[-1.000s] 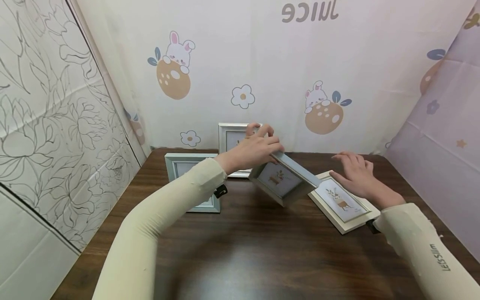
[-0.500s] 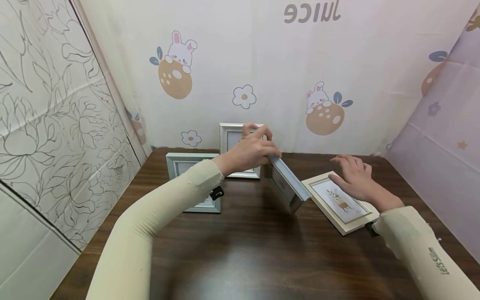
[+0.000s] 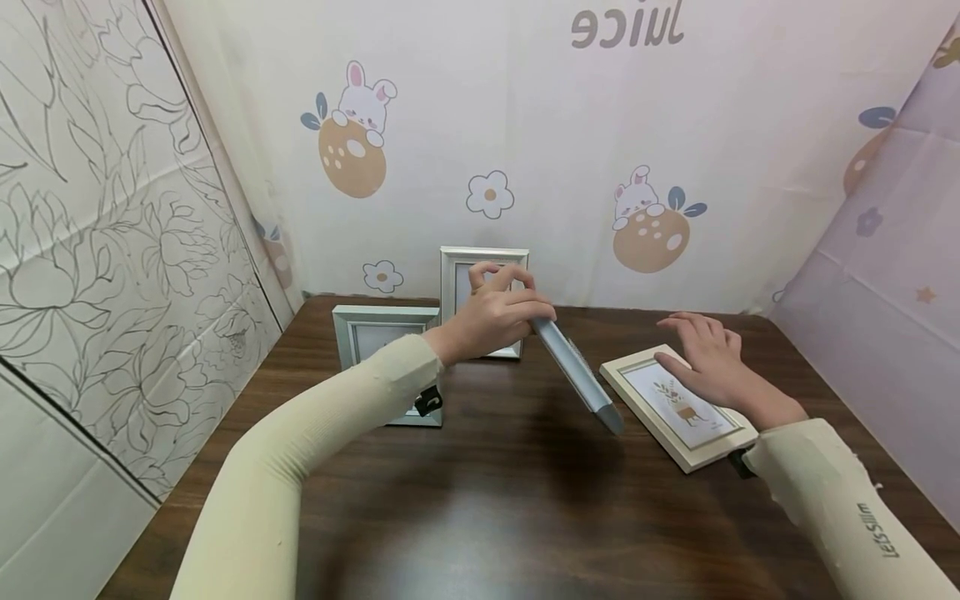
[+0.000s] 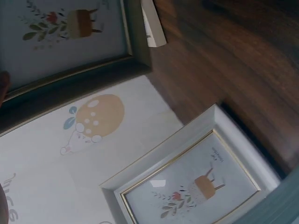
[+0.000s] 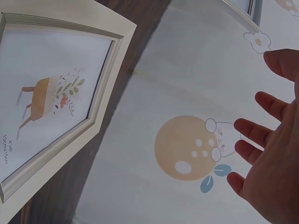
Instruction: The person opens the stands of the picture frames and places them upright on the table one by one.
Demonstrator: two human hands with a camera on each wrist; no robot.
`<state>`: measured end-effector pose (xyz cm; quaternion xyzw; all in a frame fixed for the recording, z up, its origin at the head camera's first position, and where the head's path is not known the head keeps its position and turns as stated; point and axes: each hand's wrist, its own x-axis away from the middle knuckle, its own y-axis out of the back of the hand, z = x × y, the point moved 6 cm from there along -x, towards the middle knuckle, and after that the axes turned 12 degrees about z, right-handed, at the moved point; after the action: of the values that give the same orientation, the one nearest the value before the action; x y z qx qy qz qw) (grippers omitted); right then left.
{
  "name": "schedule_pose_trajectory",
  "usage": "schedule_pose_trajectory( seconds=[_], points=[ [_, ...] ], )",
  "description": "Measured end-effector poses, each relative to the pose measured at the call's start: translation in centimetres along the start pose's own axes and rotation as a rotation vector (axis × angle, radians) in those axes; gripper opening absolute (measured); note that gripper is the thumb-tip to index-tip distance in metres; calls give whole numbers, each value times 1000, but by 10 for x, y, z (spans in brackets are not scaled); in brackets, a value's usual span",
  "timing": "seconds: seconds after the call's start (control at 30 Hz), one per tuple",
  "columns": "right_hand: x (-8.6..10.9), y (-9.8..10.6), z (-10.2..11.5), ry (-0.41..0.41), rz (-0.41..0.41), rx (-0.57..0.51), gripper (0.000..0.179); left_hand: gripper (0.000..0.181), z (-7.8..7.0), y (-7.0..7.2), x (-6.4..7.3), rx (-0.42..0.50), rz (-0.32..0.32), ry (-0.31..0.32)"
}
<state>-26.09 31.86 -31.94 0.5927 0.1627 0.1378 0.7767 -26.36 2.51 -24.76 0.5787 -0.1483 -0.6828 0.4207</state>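
Blue-grey picture frame [image 3: 572, 367] tilts below and to the right of the left hand [image 3: 492, 315], which pinches its upper edge; inside sits a footed-flowerpot print [image 4: 60, 37]. Just behind that hand, a silver-white picture frame [image 3: 447, 279] stands upright around a similar print [image 4: 187, 191]; left of it stands a pale green picture frame [image 3: 386, 314]. Beneath the loosely spread right hand [image 3: 708, 362] lies a cream picture frame [image 3: 717, 447] containing another flowerpot print [image 3: 675, 408].

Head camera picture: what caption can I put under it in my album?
The left hand holds a tilted picture frame, and the right hand is near a cream frame.
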Motion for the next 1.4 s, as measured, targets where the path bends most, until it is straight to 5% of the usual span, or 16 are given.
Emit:
schedule_pose_trajectory(
  seconds=[0.53,1.4],
  points=[
    [4,-1,9,78,-15,7,54,23,-7,-4,17,18,-125,17],
    [-12,-14,33,199,52,53,60,27,-8,-6,24,75,-154,62]
  ],
)
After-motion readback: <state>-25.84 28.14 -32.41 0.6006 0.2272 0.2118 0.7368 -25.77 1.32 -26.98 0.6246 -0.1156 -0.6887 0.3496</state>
